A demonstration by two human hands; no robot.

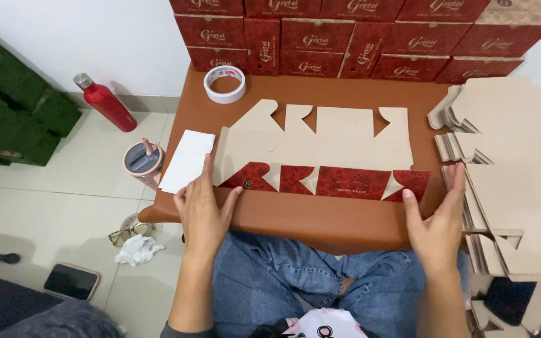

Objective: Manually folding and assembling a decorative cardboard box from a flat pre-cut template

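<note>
A flat die-cut cardboard box blank (327,147) lies on the brown table (320,219), plain side up, with its near flaps folded over to show the red printed side (353,183). My left hand (203,209) rests flat at the blank's near left corner, fingers spread, touching the folded red flap. At the near right corner my right hand (436,222) has its thumb against the red flap and its fingers along the edge of the stack to the right. Neither hand grips anything.
A stack of flat cardboard blanks (515,181) sits at the right. Assembled red boxes (358,40) line the back wall. A tape roll (225,84) and white paper (188,159) lie at the table's left. On the floor are a red bottle (104,101), pink tumbler (144,161), glasses, phone (71,281).
</note>
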